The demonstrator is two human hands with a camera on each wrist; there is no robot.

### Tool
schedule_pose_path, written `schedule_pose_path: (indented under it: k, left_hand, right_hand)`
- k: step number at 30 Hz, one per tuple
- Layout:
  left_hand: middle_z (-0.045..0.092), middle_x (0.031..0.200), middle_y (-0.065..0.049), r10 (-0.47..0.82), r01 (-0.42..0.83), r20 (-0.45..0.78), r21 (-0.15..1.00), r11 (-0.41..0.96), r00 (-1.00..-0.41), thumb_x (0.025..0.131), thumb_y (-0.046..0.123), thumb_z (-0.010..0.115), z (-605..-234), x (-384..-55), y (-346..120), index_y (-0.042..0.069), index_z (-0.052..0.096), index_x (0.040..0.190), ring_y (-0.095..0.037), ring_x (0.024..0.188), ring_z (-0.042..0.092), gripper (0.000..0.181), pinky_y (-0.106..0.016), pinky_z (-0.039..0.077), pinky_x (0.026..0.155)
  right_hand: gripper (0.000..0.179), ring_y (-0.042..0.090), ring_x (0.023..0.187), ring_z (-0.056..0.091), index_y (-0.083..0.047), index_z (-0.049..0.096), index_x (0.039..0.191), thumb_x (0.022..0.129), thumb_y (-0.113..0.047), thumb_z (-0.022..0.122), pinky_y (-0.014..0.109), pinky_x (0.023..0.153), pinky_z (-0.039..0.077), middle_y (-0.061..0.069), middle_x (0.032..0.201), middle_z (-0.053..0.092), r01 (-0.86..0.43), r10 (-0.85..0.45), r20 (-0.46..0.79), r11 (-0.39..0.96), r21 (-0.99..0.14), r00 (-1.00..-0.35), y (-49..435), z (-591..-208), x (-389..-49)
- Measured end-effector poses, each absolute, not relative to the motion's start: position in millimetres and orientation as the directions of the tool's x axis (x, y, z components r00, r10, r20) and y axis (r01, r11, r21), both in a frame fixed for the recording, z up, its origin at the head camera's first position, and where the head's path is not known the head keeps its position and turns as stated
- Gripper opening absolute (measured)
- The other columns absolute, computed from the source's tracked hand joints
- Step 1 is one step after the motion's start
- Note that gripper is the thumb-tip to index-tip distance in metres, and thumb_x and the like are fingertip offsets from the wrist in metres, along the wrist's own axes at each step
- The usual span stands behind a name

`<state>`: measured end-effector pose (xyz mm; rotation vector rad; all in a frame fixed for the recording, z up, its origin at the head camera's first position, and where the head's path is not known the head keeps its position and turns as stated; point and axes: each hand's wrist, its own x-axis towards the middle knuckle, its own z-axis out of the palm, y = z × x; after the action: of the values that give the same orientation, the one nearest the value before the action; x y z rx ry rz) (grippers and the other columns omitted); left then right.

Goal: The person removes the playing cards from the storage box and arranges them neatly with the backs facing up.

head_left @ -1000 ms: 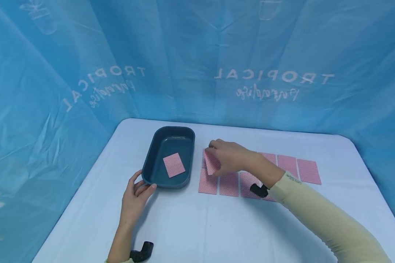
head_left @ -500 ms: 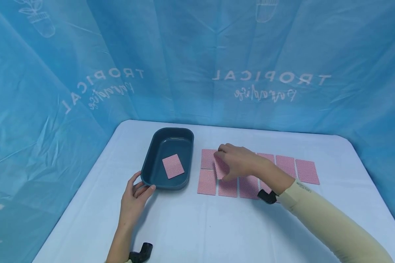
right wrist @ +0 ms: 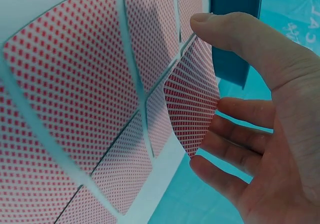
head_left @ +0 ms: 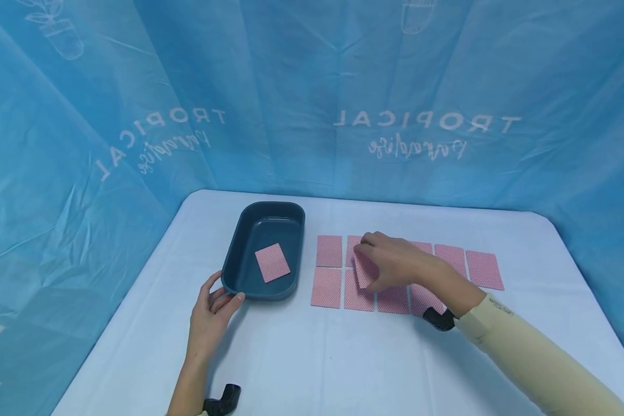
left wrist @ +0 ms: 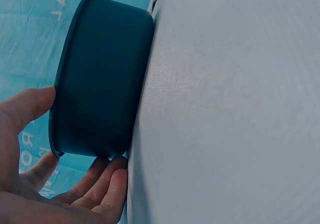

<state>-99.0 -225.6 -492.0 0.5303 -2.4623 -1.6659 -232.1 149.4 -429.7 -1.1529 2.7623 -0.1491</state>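
A playing card [head_left: 365, 270] with a red-and-white patterned back stands tilted above the rows. My right hand [head_left: 395, 261] pinches it between thumb and fingertips; in the right wrist view the held card [right wrist: 192, 91] is bowed. Below and around it, more cards [head_left: 326, 287] lie face down in two rows, some hidden under the hand and forearm. On the left, my left hand [head_left: 210, 320] grips the near-left corner of a dark blue-green tray [head_left: 255, 231]. The left wrist view has the thumb on the tray's rim and the fingers against its side wall [left wrist: 105, 78].
One card [head_left: 273, 263] lies face down and slanted inside the tray. A white cloth [head_left: 312, 364] covers the table. Blue curtains [head_left: 291, 86] with white lettering hang behind and at the sides. A black wrist mount [head_left: 439, 319] sits under the right wrist, over the near row.
My right hand has moved right and slightly nearer along the rows with the pinched card, uncovering cards at the left end. The left hand and the tray stay in place.
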Motion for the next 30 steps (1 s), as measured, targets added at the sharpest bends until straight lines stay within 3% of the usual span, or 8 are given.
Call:
schedule_pose_path:
  k: [10, 17, 30]
  left_hand:
    - [0.053, 0.133, -0.011, -0.336, -0.224, -0.117, 0.927, 0.301, -0.935, 0.085, 0.046, 0.07, -489, -96, -225, 0.032, 0.031, 0.148, -0.022, 0.115, 0.058, 0.075, -0.043, 0.047, 0.093]
    - [0.053, 0.133, -0.01, -0.344, -0.231, -0.12, 0.925, 0.302, -0.931, 0.085, 0.046, 0.071, -487, -96, -224, 0.032, 0.031, 0.148, -0.021, 0.114, 0.058, 0.076, -0.042, 0.048, 0.093]
    - [0.053, 0.134, -0.01, -0.326, -0.224, -0.121, 0.928, 0.298, -0.937, 0.085, 0.046, 0.071, -486, -97, -224, 0.035, 0.032, 0.148, -0.02, 0.114, 0.058, 0.075, -0.017, 0.046, 0.084]
  right_hand:
    - [0.086, 0.019, 0.113, 0.049, -0.013, 0.051, 0.137, 0.067, -0.053, 0.081, 0.041, 0.085, 0.052, 0.002, 0.125, 0.05, -0.665, -0.684, -0.097, 0.727, -0.171, -0.723, 163, -435, -226]
    - [0.085, 0.017, 0.107, 0.049, -0.012, 0.053, 0.135, 0.066, -0.051, 0.082, 0.035, 0.081, 0.051, 0.0, 0.12, 0.05, -0.654, -0.671, -0.094, 0.739, -0.165, -0.735, 174, -439, -223]
    - [0.086, 0.023, 0.116, 0.048, -0.013, 0.05, 0.138, 0.067, -0.051, 0.082, 0.044, 0.086, 0.05, 0.005, 0.129, 0.048, -0.593, -0.622, -0.088, 0.774, -0.224, -0.778, 199, -437, -215]
